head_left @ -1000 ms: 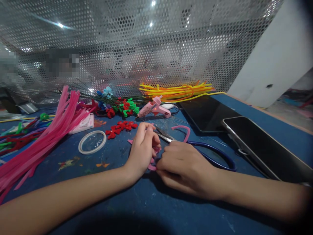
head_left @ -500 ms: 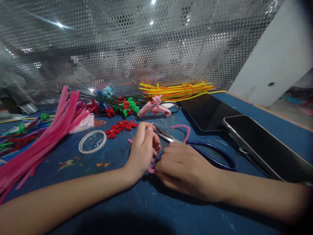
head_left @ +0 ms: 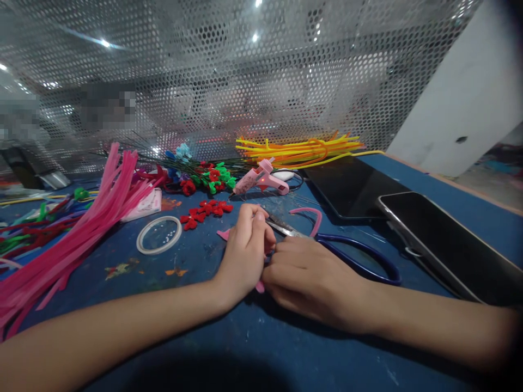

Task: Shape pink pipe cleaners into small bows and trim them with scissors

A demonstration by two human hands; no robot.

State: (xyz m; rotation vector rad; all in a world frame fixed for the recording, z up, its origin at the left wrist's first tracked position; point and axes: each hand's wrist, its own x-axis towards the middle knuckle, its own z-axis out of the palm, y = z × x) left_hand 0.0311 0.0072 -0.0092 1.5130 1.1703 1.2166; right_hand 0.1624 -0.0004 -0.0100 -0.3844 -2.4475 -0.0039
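Note:
My left hand and my right hand meet low over the table, both with curled fingers. Between them a pink pipe cleaner shows only as a short end; the fingers cover the rest. Another pink tip sticks out left of my left hand. Scissors with blue handles lie just beyond my right hand, which partly hides them. A bent pink pipe cleaner curves beside their blades.
A pink glue gun, red fuzzy flowers and a white ring of tape lie ahead. Pink pipe cleaners are bunched left, yellow and orange ones at the back. A tablet and a phone lie right.
The view has shifted slightly, so everything sits a little further right. My hands are slightly closer together, and less of the pink pipe cleaner shows between them.

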